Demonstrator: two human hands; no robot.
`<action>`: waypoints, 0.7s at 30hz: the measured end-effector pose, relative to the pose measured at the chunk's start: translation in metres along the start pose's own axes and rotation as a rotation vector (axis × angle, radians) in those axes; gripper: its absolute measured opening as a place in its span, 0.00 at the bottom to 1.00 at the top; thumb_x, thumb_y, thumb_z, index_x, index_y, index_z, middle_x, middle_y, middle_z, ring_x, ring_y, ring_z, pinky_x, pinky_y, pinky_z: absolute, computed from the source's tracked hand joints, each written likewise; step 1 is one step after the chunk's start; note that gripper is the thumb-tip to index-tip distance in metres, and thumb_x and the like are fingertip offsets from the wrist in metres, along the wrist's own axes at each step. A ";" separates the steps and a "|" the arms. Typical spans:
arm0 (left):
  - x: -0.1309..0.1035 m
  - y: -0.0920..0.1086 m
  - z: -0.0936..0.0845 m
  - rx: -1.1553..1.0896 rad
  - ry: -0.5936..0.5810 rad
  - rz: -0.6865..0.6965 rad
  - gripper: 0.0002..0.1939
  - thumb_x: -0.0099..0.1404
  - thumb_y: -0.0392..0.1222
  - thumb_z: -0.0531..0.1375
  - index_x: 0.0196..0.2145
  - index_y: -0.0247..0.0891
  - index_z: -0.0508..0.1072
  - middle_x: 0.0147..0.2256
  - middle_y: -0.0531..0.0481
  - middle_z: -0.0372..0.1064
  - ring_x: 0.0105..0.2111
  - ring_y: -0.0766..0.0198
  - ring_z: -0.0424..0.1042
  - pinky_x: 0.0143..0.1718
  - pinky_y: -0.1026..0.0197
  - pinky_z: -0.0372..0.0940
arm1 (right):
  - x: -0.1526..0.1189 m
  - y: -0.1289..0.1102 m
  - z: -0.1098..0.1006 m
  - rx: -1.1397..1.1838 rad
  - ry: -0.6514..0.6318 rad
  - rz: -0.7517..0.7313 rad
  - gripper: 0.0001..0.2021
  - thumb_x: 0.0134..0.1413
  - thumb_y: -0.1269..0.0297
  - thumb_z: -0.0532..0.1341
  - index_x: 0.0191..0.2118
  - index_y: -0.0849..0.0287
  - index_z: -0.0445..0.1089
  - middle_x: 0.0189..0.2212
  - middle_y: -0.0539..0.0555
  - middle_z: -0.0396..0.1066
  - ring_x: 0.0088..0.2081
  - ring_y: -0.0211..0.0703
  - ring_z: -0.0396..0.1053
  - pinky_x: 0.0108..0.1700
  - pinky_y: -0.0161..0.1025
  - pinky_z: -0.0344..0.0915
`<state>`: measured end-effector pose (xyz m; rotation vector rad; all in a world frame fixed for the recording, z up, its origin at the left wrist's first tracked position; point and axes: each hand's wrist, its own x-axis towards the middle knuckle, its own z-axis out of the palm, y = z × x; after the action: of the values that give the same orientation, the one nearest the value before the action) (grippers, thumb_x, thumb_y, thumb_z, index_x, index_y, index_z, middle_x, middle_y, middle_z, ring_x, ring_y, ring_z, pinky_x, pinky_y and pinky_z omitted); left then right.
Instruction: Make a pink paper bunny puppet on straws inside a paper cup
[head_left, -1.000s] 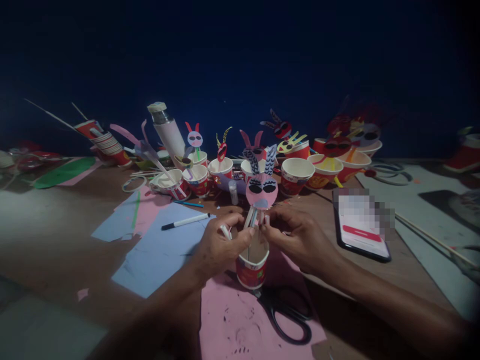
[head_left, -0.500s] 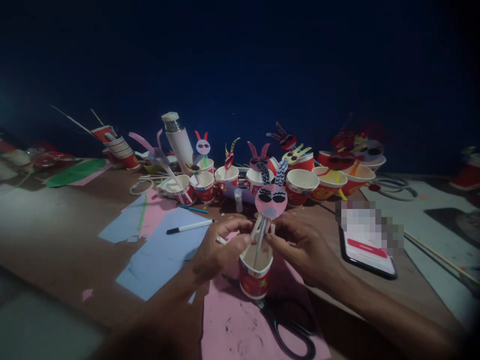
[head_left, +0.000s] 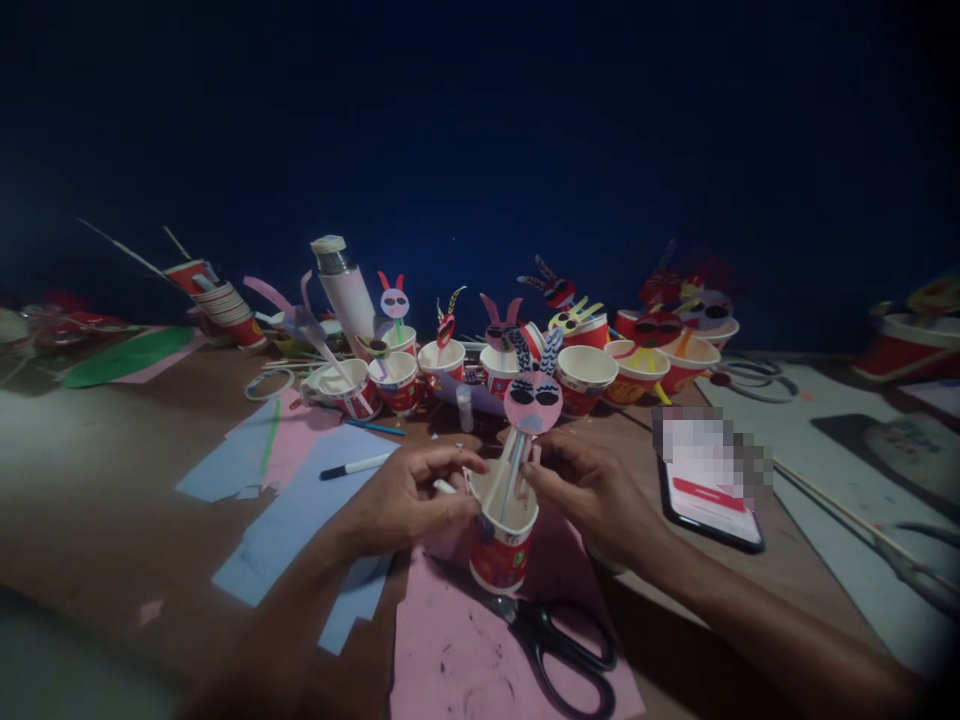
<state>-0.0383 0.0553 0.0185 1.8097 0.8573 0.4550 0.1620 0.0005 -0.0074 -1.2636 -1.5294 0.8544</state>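
Note:
In front of me a red-and-white paper cup stands over pink paper. A pink paper rabbit face, with black eye patches and patterned ears, rises above it on pale strips and a thin stick that go down into the cup. My left hand is curled at the cup's left rim, thumb and index finger against it; a small white piece shows between those fingers. With fingertips closed, my right hand pinches a pale strip under the face. Black-handled scissors lie open by the cup's base.
Several paper cups with animal faces stand along the back, beside a white flask. A phone lies to the right. Blue paper, a marker and a green oval are leftward; a thin rod lies far right.
My left thumb has drawn back from the strips to the cup's left rim. My right hand keeps its pinch below the face. The view has shifted slightly to the right.

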 end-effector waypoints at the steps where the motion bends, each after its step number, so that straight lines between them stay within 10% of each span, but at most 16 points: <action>1: 0.000 -0.001 -0.001 -0.044 -0.023 -0.003 0.15 0.53 0.39 0.60 0.40 0.36 0.71 0.28 0.52 0.65 0.27 0.68 0.63 0.30 0.66 0.58 | 0.000 0.000 0.000 -0.011 -0.003 -0.003 0.04 0.51 0.68 0.55 0.29 0.59 0.65 0.25 0.49 0.66 0.33 0.42 0.67 0.37 0.37 0.64; 11: 0.006 0.005 0.002 0.063 0.030 0.284 0.07 0.58 0.34 0.56 0.30 0.34 0.74 0.36 0.46 0.66 0.38 0.63 0.65 0.40 0.64 0.59 | -0.001 0.000 0.002 -0.071 0.013 -0.058 0.05 0.50 0.72 0.55 0.33 0.60 0.67 0.28 0.49 0.68 0.29 0.38 0.66 0.31 0.33 0.61; 21: 0.009 -0.001 0.022 -0.309 0.062 0.020 0.15 0.57 0.39 0.58 0.43 0.33 0.70 0.24 0.53 0.66 0.17 0.74 0.61 0.20 0.69 0.58 | 0.000 -0.001 0.003 -0.064 0.018 -0.086 0.05 0.49 0.72 0.56 0.32 0.61 0.68 0.24 0.47 0.66 0.26 0.36 0.62 0.28 0.31 0.58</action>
<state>-0.0183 0.0485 0.0081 1.5272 0.7646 0.6238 0.1588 0.0002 -0.0075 -1.2383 -1.5955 0.7420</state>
